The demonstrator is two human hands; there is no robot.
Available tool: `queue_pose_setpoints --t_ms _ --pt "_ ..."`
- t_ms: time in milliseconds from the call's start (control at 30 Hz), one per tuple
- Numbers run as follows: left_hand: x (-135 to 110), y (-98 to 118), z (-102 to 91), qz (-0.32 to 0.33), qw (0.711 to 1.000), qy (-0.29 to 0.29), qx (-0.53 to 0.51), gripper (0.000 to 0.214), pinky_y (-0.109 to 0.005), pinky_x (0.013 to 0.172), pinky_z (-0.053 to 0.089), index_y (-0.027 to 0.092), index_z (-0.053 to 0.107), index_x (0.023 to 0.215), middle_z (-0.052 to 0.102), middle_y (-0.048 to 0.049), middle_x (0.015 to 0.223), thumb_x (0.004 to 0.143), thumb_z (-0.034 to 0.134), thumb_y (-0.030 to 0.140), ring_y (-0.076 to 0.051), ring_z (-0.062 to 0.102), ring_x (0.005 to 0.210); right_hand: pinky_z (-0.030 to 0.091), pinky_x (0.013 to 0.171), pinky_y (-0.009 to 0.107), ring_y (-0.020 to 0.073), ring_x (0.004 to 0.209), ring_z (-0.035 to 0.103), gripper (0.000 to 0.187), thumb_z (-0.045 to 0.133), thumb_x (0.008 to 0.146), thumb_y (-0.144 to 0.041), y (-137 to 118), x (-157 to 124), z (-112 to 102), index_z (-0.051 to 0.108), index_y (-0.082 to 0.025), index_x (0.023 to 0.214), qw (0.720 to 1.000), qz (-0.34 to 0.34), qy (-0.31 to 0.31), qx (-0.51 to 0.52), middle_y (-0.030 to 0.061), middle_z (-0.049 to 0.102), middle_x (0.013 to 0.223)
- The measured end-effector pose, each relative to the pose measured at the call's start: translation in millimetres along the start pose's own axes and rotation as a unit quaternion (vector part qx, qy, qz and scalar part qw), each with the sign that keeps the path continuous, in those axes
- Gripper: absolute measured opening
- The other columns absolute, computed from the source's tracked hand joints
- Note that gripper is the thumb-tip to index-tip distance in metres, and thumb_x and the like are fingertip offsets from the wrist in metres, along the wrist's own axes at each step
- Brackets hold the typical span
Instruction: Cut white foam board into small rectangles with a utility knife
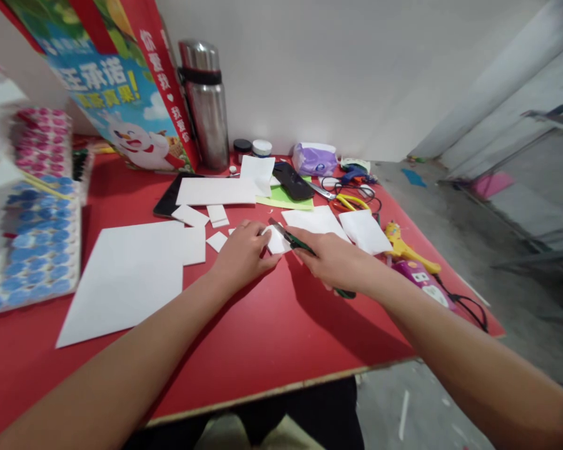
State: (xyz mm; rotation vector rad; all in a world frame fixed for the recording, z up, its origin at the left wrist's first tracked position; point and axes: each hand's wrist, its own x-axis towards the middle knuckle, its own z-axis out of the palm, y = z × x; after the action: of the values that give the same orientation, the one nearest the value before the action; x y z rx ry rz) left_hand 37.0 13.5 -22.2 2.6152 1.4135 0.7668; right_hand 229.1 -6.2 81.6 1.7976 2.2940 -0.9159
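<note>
My right hand [328,256] is closed around a utility knife [298,242] with a dark green handle, its blade pointing up and to the left. The blade lies over a small white board piece [276,240]. My left hand [246,247] pinches that piece from the left, thumb and fingers at its edge; part of the piece is hidden behind the fingers. Close to my left hand lie small white offcuts [217,241] and a larger white sheet [126,275]. Beyond the knife is another white sheet [315,222].
A steel flask [209,119] and a printed box [136,106] stand at the back of the red table [258,350]. Scissors [344,200], a black phone [293,182] and a yellow glue gun [406,250] lie to the right. Egg-tray-like racks [37,250] fill the left side.
</note>
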Motion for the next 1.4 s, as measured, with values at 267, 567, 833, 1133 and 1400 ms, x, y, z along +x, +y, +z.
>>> queue_pose_setpoints --t_ms 267,567,833,1133,1400 --pt "-0.4 -0.8 -0.7 0.005 1.000 -0.010 0.003 0.029 -0.047 0.089 0.053 0.009 0.074 0.106 0.069 -0.0172 0.108 0.090 0.071 0.033 -0.032 0.061 0.100 0.038 0.052 0.025 0.0143 0.049 0.061 0.055 0.038 0.102 -0.023 -3.9 1.6 1.8 0.043 -0.024 0.157 0.993 -0.034 0.016 -0.116 0.0091 0.076 0.089" --pt "-0.2 -0.9 -2.2 0.002 0.999 -0.036 0.012 0.034 -0.047 0.091 0.051 0.008 0.074 0.105 0.068 -0.0181 0.108 0.093 0.067 0.039 -0.033 0.060 0.103 0.034 0.059 0.028 0.0205 0.070 0.067 0.059 0.040 0.102 -0.022 -9.4 -17.1 -2.2 0.039 -0.023 0.161 0.982 -0.007 -0.002 -0.186 0.0130 0.077 0.102" --pt "0.1 -1.0 -3.1 0.004 0.999 -0.035 0.007 0.031 -0.047 0.093 0.050 0.011 0.073 0.102 0.068 -0.0171 0.108 0.092 0.067 0.039 -0.033 0.060 0.104 0.025 0.054 0.028 0.0208 0.071 0.065 0.057 0.040 0.103 -0.026 8.1 -49.5 13.6 0.041 -0.023 0.160 0.985 -0.026 0.013 -0.170 0.0116 0.075 0.094" --pt "0.1 -3.1 -1.6 0.015 1.000 -0.018 0.016 0.032 -0.046 0.090 0.052 0.012 0.073 0.099 0.069 -0.0164 0.106 0.093 0.067 0.043 -0.032 0.061 0.101 0.027 0.055 0.026 0.0160 0.058 0.058 0.059 0.043 0.104 -0.028 26.2 -94.2 23.5 0.037 -0.026 0.163 0.991 0.009 -0.004 -0.131 0.0059 0.070 0.080" --pt "-2.0 -2.5 -4.9 0.003 0.999 0.027 -0.019 0.029 -0.046 0.091 0.051 0.016 0.070 0.105 0.071 -0.0153 0.111 0.093 0.066 0.042 -0.032 0.061 0.104 0.044 0.065 0.032 0.0326 0.088 0.074 0.064 0.038 0.105 -0.034 25.4 -50.8 2.6 0.025 -0.015 0.165 0.944 0.149 0.153 -0.251 0.0174 0.076 0.099"
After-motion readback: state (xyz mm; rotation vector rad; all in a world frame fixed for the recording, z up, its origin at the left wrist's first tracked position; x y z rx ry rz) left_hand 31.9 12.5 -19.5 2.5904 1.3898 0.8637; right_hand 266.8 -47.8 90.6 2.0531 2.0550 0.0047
